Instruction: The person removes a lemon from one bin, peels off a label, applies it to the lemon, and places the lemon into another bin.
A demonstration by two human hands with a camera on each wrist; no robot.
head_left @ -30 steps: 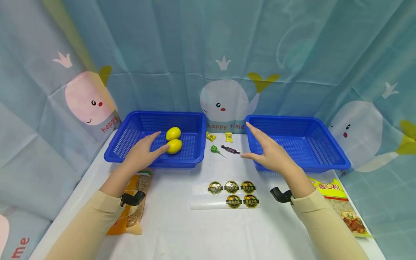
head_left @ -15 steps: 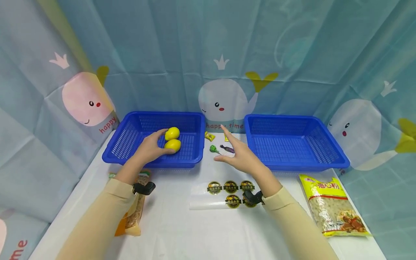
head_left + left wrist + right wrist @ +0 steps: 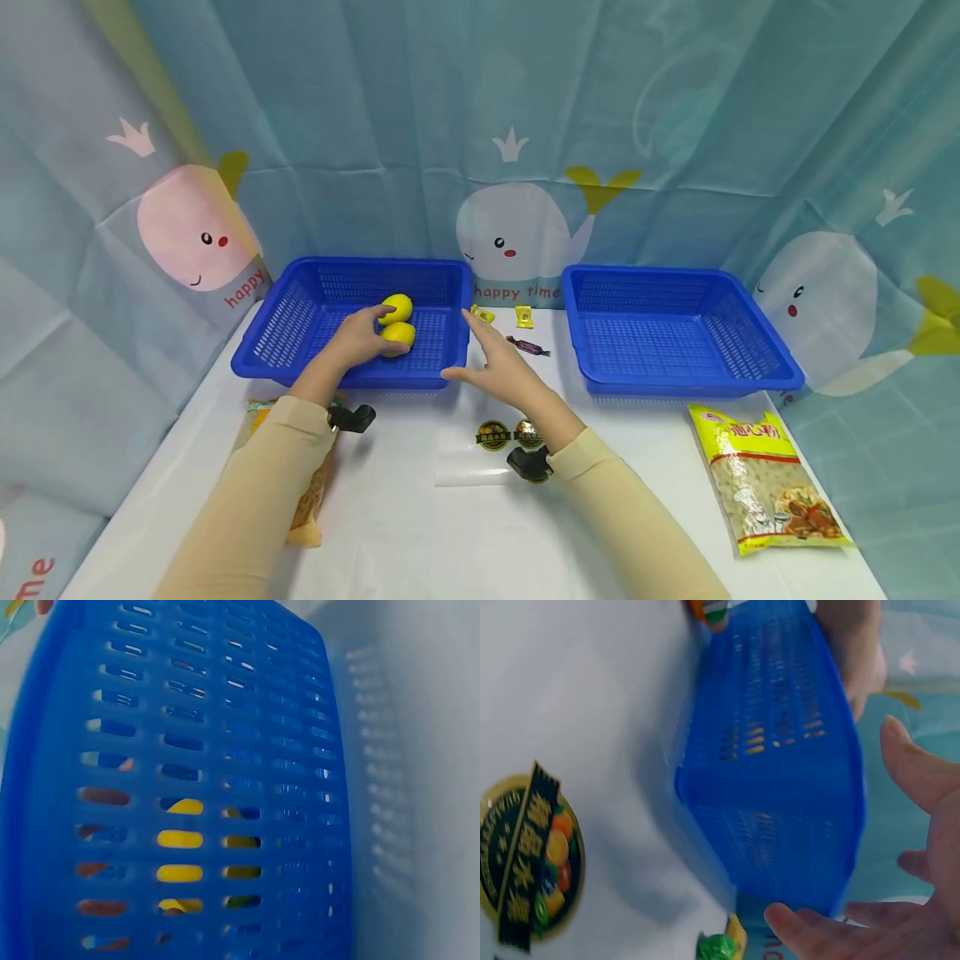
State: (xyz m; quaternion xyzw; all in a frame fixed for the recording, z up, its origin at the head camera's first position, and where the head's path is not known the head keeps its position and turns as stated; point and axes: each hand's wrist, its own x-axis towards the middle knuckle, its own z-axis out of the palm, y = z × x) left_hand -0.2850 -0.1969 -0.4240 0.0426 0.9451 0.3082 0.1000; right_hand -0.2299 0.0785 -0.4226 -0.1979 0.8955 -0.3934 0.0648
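Note:
In the left blue basket [image 3: 444, 377] lie two lemons, a far one [image 3: 401, 308] and a near one [image 3: 398, 335]. My left hand [image 3: 356, 337] reaches over the rim with its fingers bent around the near lemon and its thumb along the front side. Through the basket's slots in the left wrist view, yellow lemon skin [image 3: 180, 840] and parts of fingers show. My right hand [image 3: 498, 367] hovers at that basket's right end, thumb and fingers spread, holding nothing. The right wrist view shows this hand [image 3: 930, 900] beside the basket wall.
A second blue basket [image 3: 675, 388] stands at the right. Between the baskets lie yellow candies [image 3: 523, 317], a purple candy [image 3: 528, 346] and a green lollipop [image 3: 716, 947]. Fruit-label stickers [image 3: 492, 436] lie in front. A yellow food bag [image 3: 772, 479] is right, another bag [image 3: 311, 504] left.
My left hand has moved right and closed in on the near lemon. My right hand has swept left from the right basket to the left basket's right end.

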